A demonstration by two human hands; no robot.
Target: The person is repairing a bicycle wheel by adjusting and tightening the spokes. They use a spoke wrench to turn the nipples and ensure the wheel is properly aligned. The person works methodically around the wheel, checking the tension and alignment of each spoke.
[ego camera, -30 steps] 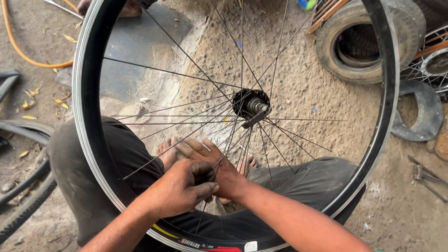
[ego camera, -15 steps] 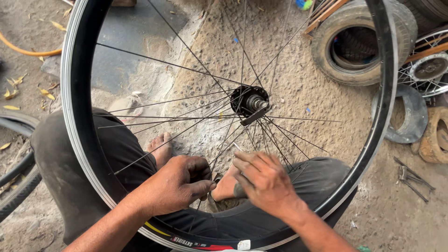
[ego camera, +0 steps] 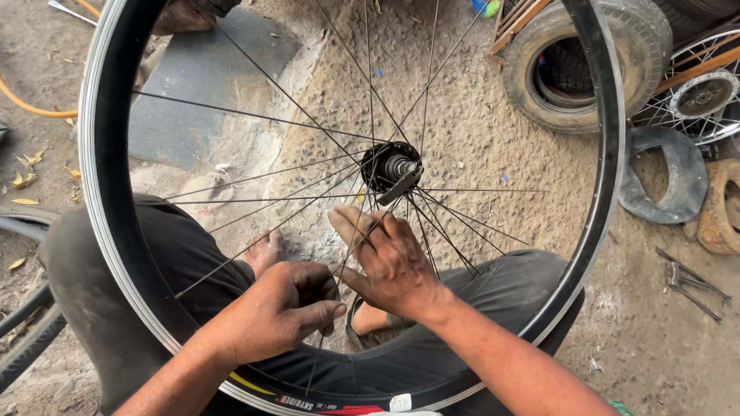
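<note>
Since half a second ago, the right hand has lifted and slid toward 12 o'clock, its fingers now spread among the spokes just below the hub; the view has also shifted, bringing more ground at 9 o'clock into sight.

A person seated on bare dirt holds a bicycle wheel's rim upright over the lap, legs in dark trousers at 6 o'clock. The right hand is half open, fingers extended and threaded between the thin wires radiating from the hub; whether it pinches one of them cannot be told. The left hand, at about 7 o'clock from the hub, is curled nearly closed, thumb against fingertips, apparently gripping a spoke that runs down toward the rim at 6 o'clock. The two hands sit just beside each other, the left thumb close to the right palm. A bare foot shows through the wheel at 8 o'clock, and a sandal appears under the right wrist.

Beyond the rim at 2 o'clock lie a worn tyre, a second spoked wheel and a cut strip of rubber. Metal tools rest on the dirt at 4 o'clock. An orange hose curves at 10 o'clock, and a grey slab lies at 11 o'clock.
</note>
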